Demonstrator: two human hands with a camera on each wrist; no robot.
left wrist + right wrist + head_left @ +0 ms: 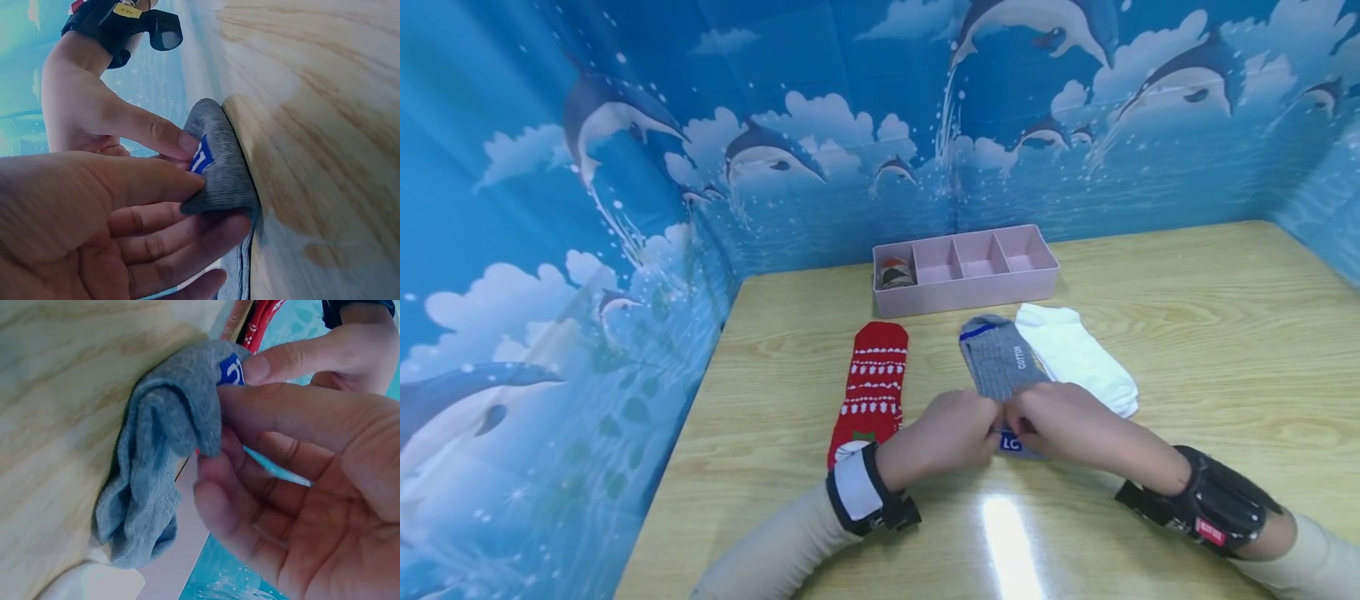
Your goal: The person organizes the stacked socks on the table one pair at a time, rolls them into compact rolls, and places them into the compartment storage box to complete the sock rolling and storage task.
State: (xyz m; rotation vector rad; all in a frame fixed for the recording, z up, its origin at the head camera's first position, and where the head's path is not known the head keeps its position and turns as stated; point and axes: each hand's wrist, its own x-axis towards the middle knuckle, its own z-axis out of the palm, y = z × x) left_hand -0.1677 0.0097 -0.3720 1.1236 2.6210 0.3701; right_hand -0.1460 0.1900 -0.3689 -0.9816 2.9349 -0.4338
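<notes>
A grey sock [996, 358] with a blue patch lies on the table, its near end between both hands. My left hand [951, 429] pinches that end with thumb and fingers; in the left wrist view the cuff [228, 169] is bent up off the table. Close beside it, my right hand [1071, 421] pinches the same end, and the right wrist view shows the grey fabric [156, 437] folded over in layers. A red patterned sock [876, 375] lies left of the grey one, partly behind my left wrist. White socks [1075, 354] lie to the right, touching the grey sock.
A pink divided box [966, 292] stands at the back of the table [1195, 333]. Its leftmost compartment holds a rolled patterned item [895, 273]. A blue dolphin-print curtain [850, 100] hangs behind and along the left side.
</notes>
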